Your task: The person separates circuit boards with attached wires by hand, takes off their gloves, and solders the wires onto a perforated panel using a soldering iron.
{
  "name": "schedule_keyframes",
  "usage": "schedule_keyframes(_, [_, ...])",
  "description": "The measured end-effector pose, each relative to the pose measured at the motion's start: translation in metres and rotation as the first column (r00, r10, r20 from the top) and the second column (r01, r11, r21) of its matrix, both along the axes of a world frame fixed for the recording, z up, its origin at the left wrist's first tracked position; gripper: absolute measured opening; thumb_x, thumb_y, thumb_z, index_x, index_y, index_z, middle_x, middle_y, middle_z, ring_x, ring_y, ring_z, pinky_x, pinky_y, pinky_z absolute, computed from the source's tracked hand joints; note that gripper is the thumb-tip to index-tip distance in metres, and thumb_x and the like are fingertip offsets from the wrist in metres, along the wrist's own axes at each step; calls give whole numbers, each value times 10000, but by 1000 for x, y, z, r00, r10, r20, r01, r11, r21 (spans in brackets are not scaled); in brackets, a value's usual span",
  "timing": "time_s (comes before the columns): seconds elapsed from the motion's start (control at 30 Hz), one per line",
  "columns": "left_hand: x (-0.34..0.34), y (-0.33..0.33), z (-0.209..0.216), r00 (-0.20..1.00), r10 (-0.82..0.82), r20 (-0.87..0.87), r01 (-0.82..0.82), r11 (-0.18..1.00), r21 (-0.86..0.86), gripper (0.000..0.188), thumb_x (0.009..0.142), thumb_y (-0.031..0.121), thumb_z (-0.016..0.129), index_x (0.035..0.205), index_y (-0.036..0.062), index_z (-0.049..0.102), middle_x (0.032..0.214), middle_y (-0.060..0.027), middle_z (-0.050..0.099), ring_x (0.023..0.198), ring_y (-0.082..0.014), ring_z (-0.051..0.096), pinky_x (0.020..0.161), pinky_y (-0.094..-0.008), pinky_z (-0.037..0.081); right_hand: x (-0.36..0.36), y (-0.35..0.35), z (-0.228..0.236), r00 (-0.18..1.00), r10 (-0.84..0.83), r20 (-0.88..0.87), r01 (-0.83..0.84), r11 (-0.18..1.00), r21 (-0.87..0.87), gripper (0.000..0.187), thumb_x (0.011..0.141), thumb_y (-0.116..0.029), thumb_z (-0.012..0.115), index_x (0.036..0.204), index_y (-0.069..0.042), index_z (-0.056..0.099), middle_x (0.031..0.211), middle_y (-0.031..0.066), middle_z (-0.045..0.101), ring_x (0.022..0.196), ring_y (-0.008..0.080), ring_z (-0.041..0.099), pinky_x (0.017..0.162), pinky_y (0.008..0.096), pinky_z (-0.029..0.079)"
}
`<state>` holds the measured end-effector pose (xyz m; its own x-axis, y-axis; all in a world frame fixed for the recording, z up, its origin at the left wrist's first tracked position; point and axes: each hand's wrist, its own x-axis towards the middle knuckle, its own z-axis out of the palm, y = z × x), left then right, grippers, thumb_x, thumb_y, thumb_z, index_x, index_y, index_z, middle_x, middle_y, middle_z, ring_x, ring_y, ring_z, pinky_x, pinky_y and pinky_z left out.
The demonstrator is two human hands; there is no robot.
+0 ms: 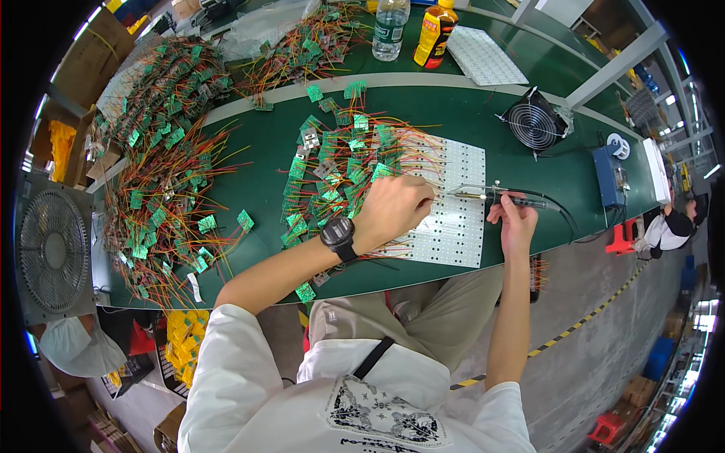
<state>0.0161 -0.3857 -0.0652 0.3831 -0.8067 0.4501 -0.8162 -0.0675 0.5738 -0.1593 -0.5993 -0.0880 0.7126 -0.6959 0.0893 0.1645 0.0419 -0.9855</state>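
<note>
In my right hand point(516, 223) is a soldering iron point(535, 201) with a dark handle and a thin metal guide tube; its tip points left over a white perforated board point(462, 234). My left hand point(391, 210), a black watch on its wrist, is closed above the board's left part. What its fingers pinch is hidden. Red and yellow wires point(423, 155) run across the board from several small green circuit boards point(355, 143) gathered at its left side.
Large heaps of wired circuit boards point(162, 196) cover the left of the green table point(264, 177). A small black fan point(533, 123) and a blue soldering station point(609, 177) stand to the right. A water bottle point(390, 34) and a drink bottle point(436, 36) stand behind.
</note>
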Motion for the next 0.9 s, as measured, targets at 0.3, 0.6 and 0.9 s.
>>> schedule_keyframes(0.3, [2, -2, -5, 1000, 27, 4, -27, 1000, -12, 40, 751, 94, 672, 767, 57, 674, 709, -72, 643, 624, -277, 631, 544, -382, 497, -2, -3, -1, 997, 66, -44, -68, 997, -46, 205, 916, -90, 636, 1048, 64, 610, 747, 120, 653, 588, 185, 643, 527, 263, 485])
schedule_keyframes(0.6, [3, -2, -7, 999, 43, 8, -43, 999, -5, 31, 753, 91, 669, 769, 65, 676, 710, -68, 645, 623, -271, 631, 545, -386, 496, -1, -3, -2, 995, 80, -62, -84, 995, -57, 231, 916, -103, 642, 1065, 69, 603, 747, 132, 658, 595, 189, 643, 538, 266, 486])
schedule_keyframes(0.9, [0, 0, -8, 998, 56, 23, -56, 998, -7, 34, 762, 107, 671, 775, 79, 686, 738, -63, 659, 645, -268, 642, 544, -390, 495, -3, -1, -2, 994, 67, -86, -74, 994, -83, 224, 922, -103, 632, 1068, 65, 602, 748, 131, 661, 593, 183, 641, 543, 265, 486])
